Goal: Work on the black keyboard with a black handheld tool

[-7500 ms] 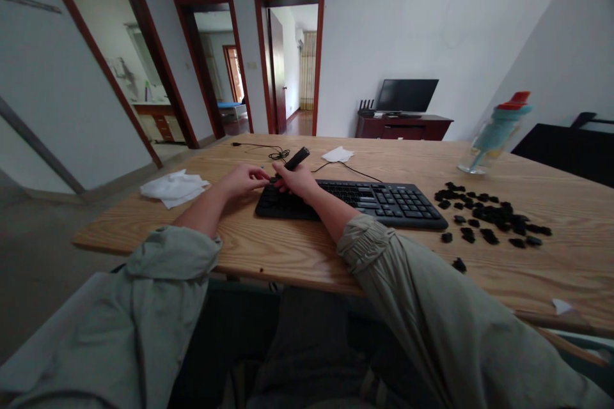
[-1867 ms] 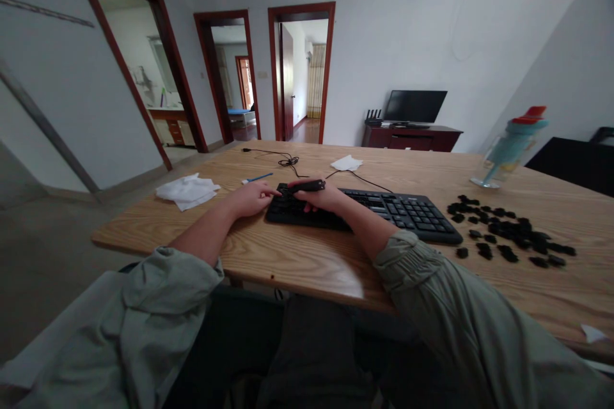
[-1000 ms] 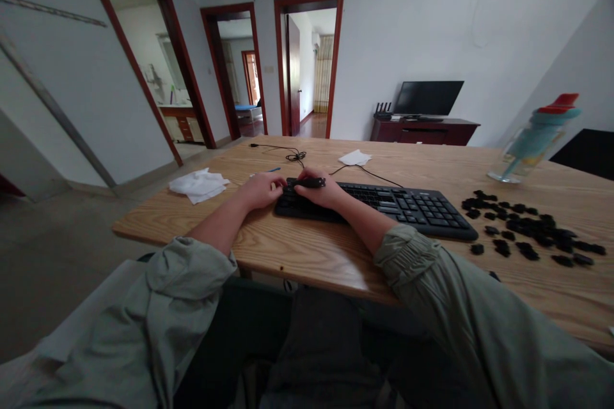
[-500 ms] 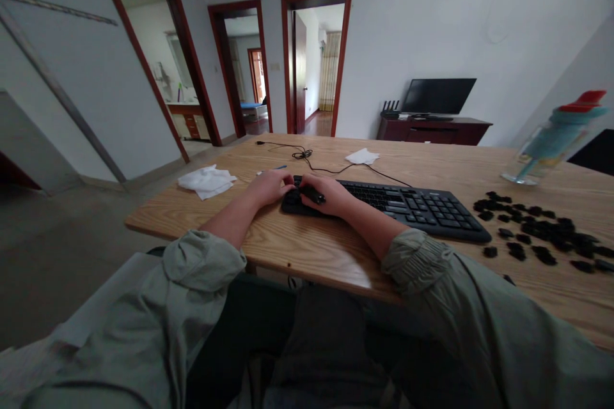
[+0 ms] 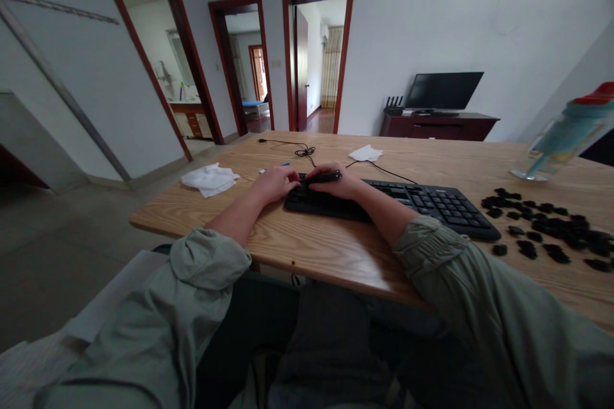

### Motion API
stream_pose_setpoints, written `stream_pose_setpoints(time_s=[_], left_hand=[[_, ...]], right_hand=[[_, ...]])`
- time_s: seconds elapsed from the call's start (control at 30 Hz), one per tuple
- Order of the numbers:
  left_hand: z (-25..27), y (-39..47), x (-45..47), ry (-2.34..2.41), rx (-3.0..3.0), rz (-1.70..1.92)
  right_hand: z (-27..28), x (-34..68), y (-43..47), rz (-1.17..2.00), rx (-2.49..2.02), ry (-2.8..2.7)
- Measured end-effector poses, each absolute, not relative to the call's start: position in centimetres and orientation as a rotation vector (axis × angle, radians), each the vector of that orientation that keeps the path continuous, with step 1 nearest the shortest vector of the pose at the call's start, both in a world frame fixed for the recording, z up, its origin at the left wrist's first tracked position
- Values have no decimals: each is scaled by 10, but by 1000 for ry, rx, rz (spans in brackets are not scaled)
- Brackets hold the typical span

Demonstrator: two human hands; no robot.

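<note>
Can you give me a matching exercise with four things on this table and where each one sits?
Things:
1. black tool
2. loose keycaps
3. white tissue
4. water bottle

Places:
A. far right, standing
B. in the right hand, over the keyboard
C. left of the left hand
D. scattered right of the keyboard

Pairs: 1-B, 2-D, 3-C, 4-A

Slim black tool (image 5: pixel 324 176) lies level over black keyboard (image 5: pixel 432 204).
</note>
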State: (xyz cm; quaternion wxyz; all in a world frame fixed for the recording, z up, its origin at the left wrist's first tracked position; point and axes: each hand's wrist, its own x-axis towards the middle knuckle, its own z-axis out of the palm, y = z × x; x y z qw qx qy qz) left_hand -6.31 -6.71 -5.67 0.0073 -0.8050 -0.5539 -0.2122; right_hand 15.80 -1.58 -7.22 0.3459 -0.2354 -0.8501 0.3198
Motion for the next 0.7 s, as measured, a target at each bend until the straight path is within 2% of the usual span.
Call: stream_pose_setpoints(time_s=[0.23,0.4,0.53,0.7], left_hand=[[-64,-60,-71,-1676,-2488,-683],[-67,-60,-76,-1650,-2466,-635],[-65,-62,-76,-1565,-2531,-547],[-65,-62,-75,-1570,-2525,-562]], right_hand=[[-74,152,-47,284,-619,-2349],[-68,145,-70,-87,-790,-2511],[-68,143,-75,-122,-846,-2522],[-69,148,-66,71,-772,-2459]])
